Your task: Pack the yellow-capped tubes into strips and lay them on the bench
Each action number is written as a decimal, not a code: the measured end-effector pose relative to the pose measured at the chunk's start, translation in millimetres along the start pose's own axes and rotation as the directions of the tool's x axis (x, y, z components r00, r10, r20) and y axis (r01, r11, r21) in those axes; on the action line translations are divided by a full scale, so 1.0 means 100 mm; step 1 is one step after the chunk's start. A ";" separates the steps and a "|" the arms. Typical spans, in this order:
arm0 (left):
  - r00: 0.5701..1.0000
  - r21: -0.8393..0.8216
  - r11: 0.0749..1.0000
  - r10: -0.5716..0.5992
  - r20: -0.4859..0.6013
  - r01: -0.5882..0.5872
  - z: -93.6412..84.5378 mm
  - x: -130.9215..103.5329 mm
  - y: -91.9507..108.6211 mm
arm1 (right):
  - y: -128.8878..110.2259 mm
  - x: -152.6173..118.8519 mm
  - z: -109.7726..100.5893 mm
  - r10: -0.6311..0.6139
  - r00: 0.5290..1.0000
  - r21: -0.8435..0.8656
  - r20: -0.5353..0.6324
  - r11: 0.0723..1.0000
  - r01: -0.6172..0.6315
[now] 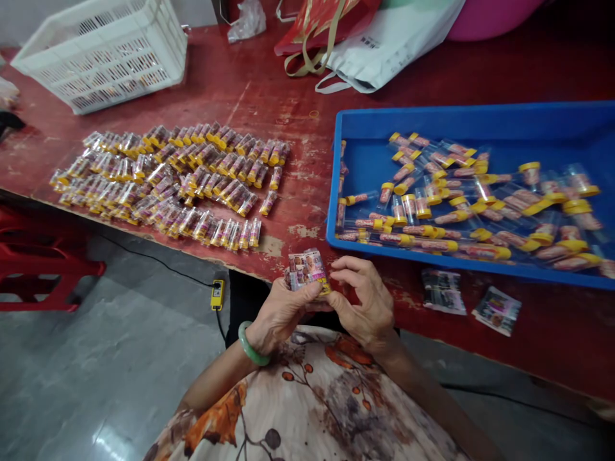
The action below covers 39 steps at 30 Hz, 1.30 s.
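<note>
The left hand [283,304] clasps a glossy, rectangular printed film packet [303,269], thumb flat on its face, just over the near edge of the worn, scuffed red tabletop [269,80]. The right hand's [368,298] fingers curve loosely, spread apart, thumb at the packet's lower corner; I cannot tell whether they pinch it. Two flat, shiny printed film bundles [442,291] lie right, beside a smooth blue plastic tray [456,114] of clear, yellow-capped cylindrical tubes [409,208] with pinkish contents. Left, wrapped yellow-ended small cylinders [206,225] form uneven rows. Pink and yellow lettering on the packet is too small to read, as are dark characters on a white fabric bag [384,57].
</note>
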<state>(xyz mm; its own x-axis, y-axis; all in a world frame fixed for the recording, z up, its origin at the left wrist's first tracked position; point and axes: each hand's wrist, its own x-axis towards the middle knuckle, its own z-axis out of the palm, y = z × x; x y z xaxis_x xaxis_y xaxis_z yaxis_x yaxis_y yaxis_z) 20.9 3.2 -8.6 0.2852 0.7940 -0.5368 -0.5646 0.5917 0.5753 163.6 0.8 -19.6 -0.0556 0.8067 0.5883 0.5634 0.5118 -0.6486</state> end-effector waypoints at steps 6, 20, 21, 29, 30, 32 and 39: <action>1.000 0.033 0.999 0.002 0.019 -0.003 -0.03 0.00 0.01 | 0.04 -0.05 0.04 -0.083 0.997 -0.014 0.008 0.996 0.083; 0.999 0.011 1.000 0.014 0.040 -0.014 -0.08 0.02 -0.01 | 0.01 -0.11 0.03 -0.104 0.994 -0.043 -0.030 0.994 0.103; 0.999 0.015 1.000 0.016 0.027 -0.017 -0.07 0.02 -0.02 | 0.00 -0.12 0.04 -0.104 0.994 -0.055 -0.039 0.993 0.102; 0.998 -0.013 1.000 0.004 0.058 -0.003 -0.09 0.02 -0.02 | 0.00 -0.13 0.04 -0.146 0.988 -0.059 -0.049 0.988 0.143; 0.998 -0.014 1.000 0.010 0.059 -0.009 -0.10 0.03 -0.01 | 0.00 -0.11 0.02 -0.143 0.989 -0.028 -0.029 0.989 0.142; 0.999 0.007 1.000 0.022 0.046 -0.022 -0.14 0.05 0.02 | 0.01 -0.05 -0.05 -0.083 0.994 0.067 0.065 0.995 0.078; 0.992 0.231 0.965 0.117 0.043 -0.123 -0.20 0.11 0.09 | 0.01 0.32 0.01 0.371 0.897 0.221 0.242 0.879 -0.423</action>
<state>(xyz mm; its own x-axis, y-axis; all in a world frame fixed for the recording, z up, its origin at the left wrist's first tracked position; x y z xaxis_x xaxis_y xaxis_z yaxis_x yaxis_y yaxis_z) 3.1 14.4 -21.9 0.2503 0.8629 -0.4391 -0.4015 0.5052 0.7639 162.0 27.1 -2.1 -0.0403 0.9846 0.1703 0.3365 0.1738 -0.9255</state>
